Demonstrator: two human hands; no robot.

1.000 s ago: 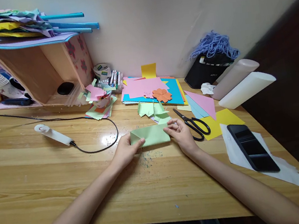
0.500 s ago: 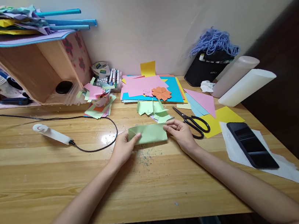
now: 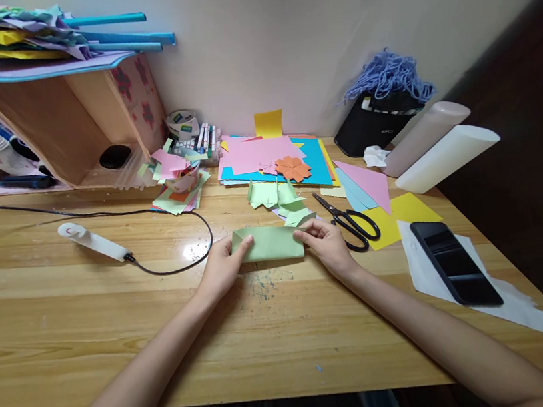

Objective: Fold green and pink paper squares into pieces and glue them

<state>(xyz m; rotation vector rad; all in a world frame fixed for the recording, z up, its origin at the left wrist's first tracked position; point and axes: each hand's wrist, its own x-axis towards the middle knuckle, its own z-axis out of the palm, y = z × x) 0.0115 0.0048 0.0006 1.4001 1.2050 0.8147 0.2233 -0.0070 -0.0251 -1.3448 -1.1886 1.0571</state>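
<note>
A folded piece of green paper (image 3: 273, 243), shaped as a wide rectangle, is stretched between my two hands just above the table. My left hand (image 3: 222, 264) pinches its left end, thumb on top near a diagonal crease. At the right end, my right hand (image 3: 327, 246) grips the upper corner between thumb and fingers. Just beyond the sheet lie several light green folded paper pieces (image 3: 270, 193). Black-handled scissors (image 3: 349, 218) rest close to the right hand, partly over yellow paper (image 3: 411, 211). An orange paper flower (image 3: 293, 169) sits on the stacked coloured sheets (image 3: 255, 155) behind.
A phone (image 3: 454, 262) lies on torn white paper (image 3: 529, 312) at the right. To the left, a white glue gun-like device (image 3: 94, 242) trails a black cord (image 3: 180, 270). A cup of paper scraps (image 3: 181, 176) and a cardboard box (image 3: 139, 107) stand at the back left.
My right thumb has shifted slightly left along the paper's upper edge. Both hands still hold the folded green paper in nearly the same place.
</note>
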